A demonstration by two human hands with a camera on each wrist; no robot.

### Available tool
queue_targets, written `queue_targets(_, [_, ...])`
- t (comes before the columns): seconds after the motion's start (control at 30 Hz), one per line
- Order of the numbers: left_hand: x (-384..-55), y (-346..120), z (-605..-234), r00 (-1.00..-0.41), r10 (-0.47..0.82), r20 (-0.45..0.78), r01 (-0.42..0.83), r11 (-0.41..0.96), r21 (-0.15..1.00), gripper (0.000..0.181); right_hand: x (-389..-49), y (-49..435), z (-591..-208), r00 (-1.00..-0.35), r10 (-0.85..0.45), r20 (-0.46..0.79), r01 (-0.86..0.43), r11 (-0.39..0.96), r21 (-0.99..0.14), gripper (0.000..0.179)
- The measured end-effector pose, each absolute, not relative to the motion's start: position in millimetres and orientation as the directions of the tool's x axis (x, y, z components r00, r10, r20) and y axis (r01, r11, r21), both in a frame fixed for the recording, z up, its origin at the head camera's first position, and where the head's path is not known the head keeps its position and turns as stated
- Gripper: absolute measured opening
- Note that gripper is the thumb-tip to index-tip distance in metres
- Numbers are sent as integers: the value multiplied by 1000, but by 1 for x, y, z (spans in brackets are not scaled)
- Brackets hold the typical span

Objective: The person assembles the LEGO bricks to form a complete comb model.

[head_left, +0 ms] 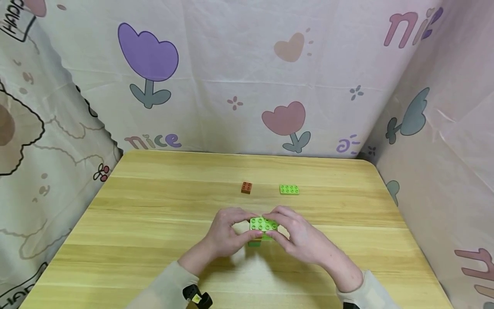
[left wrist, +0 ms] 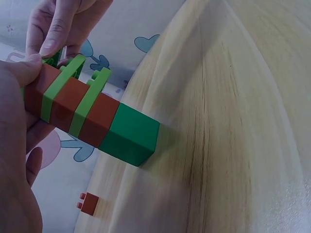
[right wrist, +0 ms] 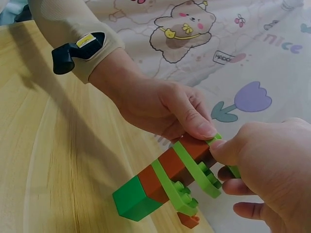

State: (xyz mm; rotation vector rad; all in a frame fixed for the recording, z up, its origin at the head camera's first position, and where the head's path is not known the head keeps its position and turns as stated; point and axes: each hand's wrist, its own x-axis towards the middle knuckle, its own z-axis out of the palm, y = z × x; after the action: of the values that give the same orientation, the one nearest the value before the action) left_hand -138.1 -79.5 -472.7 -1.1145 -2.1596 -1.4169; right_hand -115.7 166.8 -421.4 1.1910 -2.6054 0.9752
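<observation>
A toy-brick tower stands upright on the table, brown bricks layered with light green plates above a dark green brick. Its topmost light green plate extends to the right beyond the column. My left hand grips the tower's top end from the left, with thumb in front and fingers behind. From the right, my right hand pinches the same top plate between thumb and fingers. The two thumbs nearly meet at the plate's near edge. Fingers hide part of the top in both wrist views.
Beyond the tower on the wooden table lie a loose brown brick and, to its right, a light green plate. Printed cloth hangs along the back and both sides.
</observation>
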Motion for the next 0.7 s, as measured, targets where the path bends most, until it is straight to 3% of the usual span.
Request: queue_targets(0.7, [-140,-81,-477,-606,431,669,788,210,579,24,-116,169,-426,-692,-634,344,-684,425,-593,33])
